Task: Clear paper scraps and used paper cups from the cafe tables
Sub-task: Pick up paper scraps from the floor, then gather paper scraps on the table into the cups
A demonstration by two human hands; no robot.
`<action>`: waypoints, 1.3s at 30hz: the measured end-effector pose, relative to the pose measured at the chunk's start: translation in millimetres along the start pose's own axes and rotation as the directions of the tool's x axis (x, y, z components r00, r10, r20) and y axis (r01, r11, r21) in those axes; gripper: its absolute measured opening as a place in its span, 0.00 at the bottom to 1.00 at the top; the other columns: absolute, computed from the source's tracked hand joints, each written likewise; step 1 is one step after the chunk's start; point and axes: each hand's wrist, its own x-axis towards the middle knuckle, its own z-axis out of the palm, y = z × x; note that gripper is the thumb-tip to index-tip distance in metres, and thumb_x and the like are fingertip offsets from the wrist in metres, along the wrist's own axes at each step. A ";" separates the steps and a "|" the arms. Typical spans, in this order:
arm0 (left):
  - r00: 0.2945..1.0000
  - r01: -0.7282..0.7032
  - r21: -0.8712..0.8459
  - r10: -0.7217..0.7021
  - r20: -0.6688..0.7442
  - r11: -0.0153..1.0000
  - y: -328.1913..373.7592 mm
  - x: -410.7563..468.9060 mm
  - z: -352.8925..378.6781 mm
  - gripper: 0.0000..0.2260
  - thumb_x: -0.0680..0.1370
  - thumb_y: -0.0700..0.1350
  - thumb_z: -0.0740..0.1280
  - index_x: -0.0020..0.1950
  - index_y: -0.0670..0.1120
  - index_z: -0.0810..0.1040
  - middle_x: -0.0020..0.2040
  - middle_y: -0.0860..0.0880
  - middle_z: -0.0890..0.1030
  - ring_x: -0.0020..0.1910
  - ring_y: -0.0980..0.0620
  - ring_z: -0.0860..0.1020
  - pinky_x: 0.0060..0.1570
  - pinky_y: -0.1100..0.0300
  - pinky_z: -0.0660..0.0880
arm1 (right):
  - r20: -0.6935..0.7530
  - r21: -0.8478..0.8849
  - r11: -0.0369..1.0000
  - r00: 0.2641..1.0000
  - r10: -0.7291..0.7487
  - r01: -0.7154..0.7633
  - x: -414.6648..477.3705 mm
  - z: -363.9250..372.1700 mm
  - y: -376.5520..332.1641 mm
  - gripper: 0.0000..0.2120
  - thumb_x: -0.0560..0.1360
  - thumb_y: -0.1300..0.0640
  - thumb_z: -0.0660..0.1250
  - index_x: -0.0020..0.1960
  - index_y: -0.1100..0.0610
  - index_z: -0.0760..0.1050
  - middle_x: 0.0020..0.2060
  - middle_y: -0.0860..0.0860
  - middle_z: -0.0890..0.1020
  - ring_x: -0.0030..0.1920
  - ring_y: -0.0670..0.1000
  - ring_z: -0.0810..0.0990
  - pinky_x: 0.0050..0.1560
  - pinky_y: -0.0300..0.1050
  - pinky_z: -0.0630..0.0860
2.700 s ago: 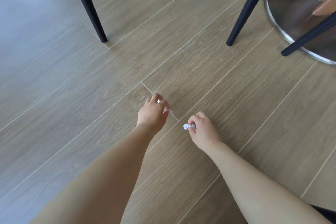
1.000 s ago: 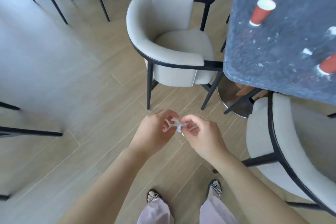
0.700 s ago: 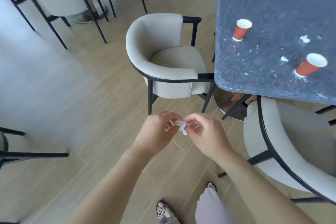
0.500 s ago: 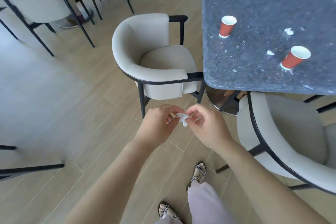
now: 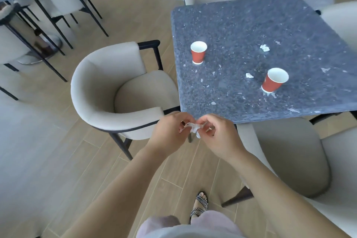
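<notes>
Being pinched at both ends, a crumpled white paper scrap (image 5: 194,126) is being held in the air just in front of the near edge of the table (image 5: 241,21). The fingers of the left hand (image 5: 170,133) are being curled round its left end and those of the right hand (image 5: 218,135) round its right end, so both hands are gripping this 1 scrap. Its long axis is being stretched roughly left to right between the hands, with a short tail being left to hang downward.

The step in hand is judged to be the bunching of this scrap into 1 hand. Farther out, the table is not yet being cleared. 2 red paper cups are being left standing on it, mouths up: the left cup (image 5: 198,52) near the left edge and the right cup (image 5: 274,80) nearer the front. A small scrap (image 5: 249,75) is lying just beside the right cup, and a larger scrap (image 5: 264,47) is lying beyond it.

For the next move, 1 hand is likely being called on to take the whole scrap, so that the other is freed for reaching over the cream chair (image 5: 289,150) tucked under the near edge toward the nearest cup or scrap. Where the rubbish is being collected cannot be told.
</notes>
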 end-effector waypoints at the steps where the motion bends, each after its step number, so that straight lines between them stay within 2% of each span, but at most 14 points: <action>1: 1.000 0.003 -0.003 -0.003 0.007 1.000 1.9 12.5 4.1 0.07 0.71 0.42 0.66 0.46 0.52 0.80 0.39 0.57 0.77 0.34 0.62 0.75 0.37 0.66 0.71 | -0.003 -0.004 1.000 1.000 0.018 -0.018 8.0 -6.3 7.1 0.05 0.70 0.63 0.68 0.43 0.54 0.77 0.38 0.46 0.81 0.38 0.43 0.79 0.36 0.31 0.73; 3: 1.000 0.000 -0.017 0.000 0.028 1.000 5.9 35.5 12.4 0.06 0.72 0.42 0.66 0.45 0.52 0.80 0.39 0.58 0.77 0.33 0.64 0.74 0.34 0.74 0.67 | -0.030 -0.027 0.998 0.998 0.051 -0.052 22.2 -18.3 22.1 0.06 0.70 0.62 0.68 0.44 0.53 0.77 0.39 0.45 0.80 0.39 0.44 0.79 0.39 0.34 0.75; 8: 0.995 -0.028 -0.049 0.032 0.094 0.998 13.5 87.7 30.9 0.05 0.72 0.42 0.67 0.45 0.51 0.80 0.38 0.58 0.77 0.32 0.64 0.73 0.36 0.71 0.69 | -0.110 -0.013 0.985 0.979 0.170 -0.173 46.4 -41.1 59.8 0.06 0.71 0.60 0.67 0.45 0.50 0.77 0.39 0.41 0.79 0.39 0.43 0.78 0.42 0.37 0.77; 12: 0.982 -0.078 -0.069 0.089 0.169 0.995 14.4 140.5 44.9 0.05 0.73 0.43 0.67 0.46 0.52 0.79 0.40 0.59 0.77 0.32 0.66 0.73 0.35 0.77 0.67 | -0.171 -0.049 0.972 0.961 0.219 -0.230 72.3 -53.8 83.2 0.08 0.71 0.61 0.68 0.47 0.50 0.79 0.40 0.42 0.79 0.39 0.47 0.79 0.41 0.40 0.76; 16: 0.942 -0.149 -0.038 0.154 0.298 0.988 11.7 200.3 58.6 0.05 0.73 0.44 0.67 0.48 0.52 0.79 0.44 0.56 0.80 0.37 0.59 0.75 0.38 0.68 0.69 | -0.234 -0.072 0.946 0.927 0.292 -0.316 107.4 -64.7 104.9 0.09 0.71 0.62 0.69 0.49 0.54 0.80 0.42 0.50 0.81 0.39 0.50 0.80 0.42 0.38 0.74; 20: 0.890 -0.242 -0.052 0.243 0.387 0.969 13.4 259.7 66.8 0.05 0.75 0.46 0.66 0.48 0.50 0.79 0.44 0.56 0.79 0.37 0.57 0.76 0.39 0.63 0.73 | -0.273 -0.080 0.896 0.874 0.402 -0.437 139.8 -70.9 126.0 0.08 0.71 0.59 0.69 0.50 0.52 0.79 0.42 0.45 0.79 0.39 0.46 0.77 0.41 0.35 0.71; 25: 0.836 -0.330 -0.059 0.320 0.446 0.942 22.3 325.4 81.7 0.04 0.75 0.47 0.66 0.49 0.50 0.78 0.45 0.54 0.79 0.38 0.56 0.73 0.39 0.62 0.71 | -0.382 -0.062 0.841 0.791 0.477 -0.537 178.6 -78.4 145.0 0.06 0.72 0.58 0.68 0.48 0.51 0.78 0.42 0.46 0.79 0.38 0.44 0.76 0.38 0.35 0.71; 27: 0.829 -0.334 -0.059 0.323 0.456 0.941 25.4 341.8 88.9 0.05 0.76 0.48 0.65 0.49 0.50 0.78 0.44 0.55 0.78 0.38 0.57 0.74 0.39 0.62 0.70 | -0.415 -0.046 0.822 0.760 0.500 -0.567 189.6 -83.7 151.7 0.07 0.72 0.59 0.67 0.49 0.53 0.79 0.43 0.48 0.80 0.39 0.46 0.76 0.40 0.40 0.74; 30: 0.825 -0.327 -0.068 0.320 0.466 0.943 28.9 363.3 100.2 0.05 0.76 0.47 0.65 0.50 0.50 0.78 0.46 0.54 0.79 0.38 0.56 0.73 0.40 0.62 0.71 | -0.453 -0.028 0.804 0.724 0.520 -0.594 205.4 -93.8 162.4 0.08 0.72 0.62 0.67 0.50 0.55 0.79 0.44 0.51 0.81 0.38 0.48 0.76 0.39 0.41 0.73; 34: 0.819 -0.323 -0.020 0.290 0.494 0.946 33.6 388.8 115.0 0.06 0.76 0.45 0.65 0.51 0.49 0.78 0.48 0.52 0.79 0.38 0.57 0.71 0.39 0.62 0.68 | -0.419 -0.045 0.793 0.732 0.537 -0.607 230.0 -108.9 176.7 0.08 0.72 0.61 0.66 0.51 0.57 0.79 0.45 0.55 0.81 0.41 0.54 0.78 0.43 0.47 0.76; 36: 0.826 -0.301 0.001 0.260 0.500 0.954 33.9 398.2 121.9 0.05 0.76 0.45 0.64 0.51 0.49 0.77 0.48 0.52 0.79 0.38 0.56 0.71 0.39 0.62 0.68 | -0.399 -0.061 0.785 0.736 0.547 -0.617 239.5 -113.1 183.6 0.08 0.73 0.61 0.66 0.51 0.57 0.79 0.46 0.56 0.80 0.42 0.56 0.78 0.44 0.47 0.75; 39: 0.825 -0.287 0.048 0.221 0.520 0.957 34.7 413.0 131.0 0.05 0.77 0.46 0.63 0.51 0.50 0.77 0.48 0.52 0.79 0.39 0.55 0.72 0.39 0.61 0.69 | -0.390 -0.076 0.766 0.726 0.567 -0.639 251.6 -117.2 194.1 0.09 0.72 0.61 0.66 0.51 0.56 0.79 0.46 0.55 0.81 0.44 0.55 0.79 0.42 0.41 0.69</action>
